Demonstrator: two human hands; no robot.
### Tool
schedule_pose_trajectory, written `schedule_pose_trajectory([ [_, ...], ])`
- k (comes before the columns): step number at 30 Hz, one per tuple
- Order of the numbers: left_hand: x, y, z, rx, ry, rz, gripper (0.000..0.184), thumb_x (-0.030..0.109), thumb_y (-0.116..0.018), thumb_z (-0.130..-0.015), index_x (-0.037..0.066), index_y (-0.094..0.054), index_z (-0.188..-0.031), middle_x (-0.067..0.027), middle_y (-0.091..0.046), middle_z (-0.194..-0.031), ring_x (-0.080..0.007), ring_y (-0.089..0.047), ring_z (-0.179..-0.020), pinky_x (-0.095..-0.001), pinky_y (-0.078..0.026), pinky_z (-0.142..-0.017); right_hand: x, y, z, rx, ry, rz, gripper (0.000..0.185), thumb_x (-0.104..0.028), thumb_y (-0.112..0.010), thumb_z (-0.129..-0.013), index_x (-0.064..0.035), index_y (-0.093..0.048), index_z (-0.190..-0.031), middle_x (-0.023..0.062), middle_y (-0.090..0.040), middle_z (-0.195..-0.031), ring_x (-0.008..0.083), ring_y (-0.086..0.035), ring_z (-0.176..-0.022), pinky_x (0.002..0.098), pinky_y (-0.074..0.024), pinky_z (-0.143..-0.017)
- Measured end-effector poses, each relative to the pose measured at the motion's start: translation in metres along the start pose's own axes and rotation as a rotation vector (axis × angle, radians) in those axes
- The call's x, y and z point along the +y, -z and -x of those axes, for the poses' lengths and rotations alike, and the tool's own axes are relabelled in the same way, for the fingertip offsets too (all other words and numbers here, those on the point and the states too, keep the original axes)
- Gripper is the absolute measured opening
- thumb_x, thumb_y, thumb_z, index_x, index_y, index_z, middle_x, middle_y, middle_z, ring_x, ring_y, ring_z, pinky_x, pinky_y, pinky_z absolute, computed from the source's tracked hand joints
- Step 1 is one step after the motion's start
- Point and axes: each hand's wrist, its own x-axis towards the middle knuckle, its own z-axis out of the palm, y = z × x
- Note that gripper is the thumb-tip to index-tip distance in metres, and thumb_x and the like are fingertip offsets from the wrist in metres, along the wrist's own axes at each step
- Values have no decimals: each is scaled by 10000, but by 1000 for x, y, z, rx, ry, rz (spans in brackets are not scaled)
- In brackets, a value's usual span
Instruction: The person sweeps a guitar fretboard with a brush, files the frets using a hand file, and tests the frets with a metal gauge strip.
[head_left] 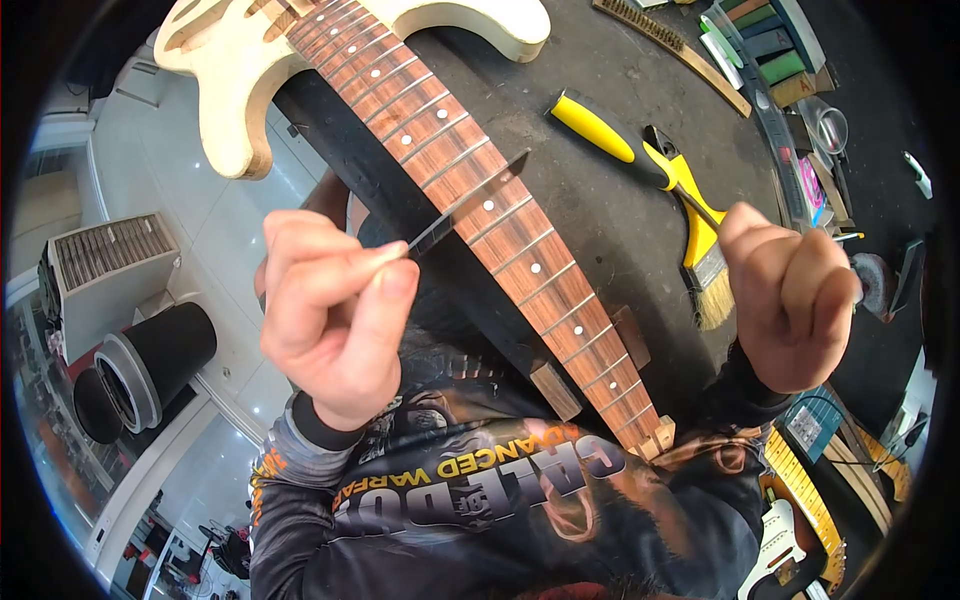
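Note:
My left hand [335, 310] pinches the end of a thin, flat dark metal strip [470, 203] between thumb and finger. The strip slants across the rosewood fretboard [555, 290] of an electric guitar, with its far end past the neck's edge. Pale unfinished wood forms the guitar body [235, 110] at the upper left. To the right of the neck, my right hand [790, 295] is closed around the shaft end of a screwdriver-like tool [610, 135] with a yellow and black handle. Its handle points away from me; its tip is hidden in my fingers.
A yellow-handled paintbrush [705, 265] lies under the tool's shaft on the dark bench [480, 90]. Farther back are a wire brush [670, 40] and a tray of coloured blocks [780, 50]. Another guitar [800, 500] is at lower right. A black bin [160, 360] stands at left.

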Motion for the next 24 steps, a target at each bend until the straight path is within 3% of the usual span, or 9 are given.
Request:
schedule_pose_trajectory([
  [3,-2,-2,1,-41,-10,4,197,-38,-913,-875,51,-834,-1032,-33,-675,-897,-220,-556,-898,-365,-436,-806,2,7,-8,-117,-140,-208,476,-424,-504,-1213,-138,-539,-834,-16,-490,-640,156,-393,-562,407,-376,-779],
  [5,3,-7,3,-72,-17,-29,227,-30,-938,-841,47,-842,-1032,-37,-686,-893,-237,-574,-884,-370,-444,-820,0,-8,-5,96,-198,96,497,-427,-518,-1201,-73,-615,-865,36,-565,-748,152,-462,-622,373,-392,-721],
  [7,5,-11,3,-134,-100,-103,270,-22,-960,-800,56,-854,-1036,-38,-696,-896,-251,-588,-887,-383,-448,-828,-4,-10,-5,149,-235,475,518,-390,-504,-1177,42,-714,-983,104,-638,-911,147,-534,-735,328,-409,-684],
  [10,14,-14,3,-250,-149,-200,347,37,-1002,-723,93,-875,-1041,3,-712,-904,-253,-623,-909,-419,-417,-887,7,0,-10,-45,-9,732,407,-335,-536,-1145,5,-749,-1075,93,-664,-917,219,-585,-797,401,-449,-850],
  [12,15,-19,4,-285,-174,-204,313,0,-965,-792,78,-841,-1069,-31,-702,-893,-259,-592,-870,-426,-452,-853,14,-11,-19,-112,98,806,379,-322,-562,-1140,-22,-788,-1190,85,-695,-961,277,-635,-863,453,-455,-983],
  [15,14,-23,2,-330,-198,-226,338,10,-983,-776,79,-846,-1077,-21,-710,-903,-262,-603,-874,-429,-456,-857,29,-22,-24,-216,207,1023,694,-598,-632,-1138,-5,-756,-1476,146,-704,-1200,300,-637,-1112,458,-457,-1066],
  [18,6,-26,9,-298,-196,-252,308,120,-981,-784,109,-878,-1074,42,-709,-916,-225,-629,-929,-434,-353,-955,34,-37,-30,-269,296,1012,468,-308,-913,-931,-105,-799,-1337,77,-709,-1153,312,-669,-1104,478,-461,-1062],
  [22,10,-23,5,-295,-260,-379,329,139,-968,-779,113,-886,-1097,52,-694,-908,-215,-626,-953,-462,-339,-981,48,-46,-38,-228,308,945,407,-103,-974,-738,-170,-805,-1102,-3,-712,-1096,289,-673,-1049,475,-459,-1040],
  [24,11,-19,7,-311,-290,-440,329,157,-948,-771,116,-894,-1093,63,-689,-906,-205,-624,-963,-481,-328,-1011,51,-44,-41,-233,320,926,351,-106,-971,-751,-163,-806,-1056,-10,-717,-1083,284,-671,-1040,470,-456,-1033],
])
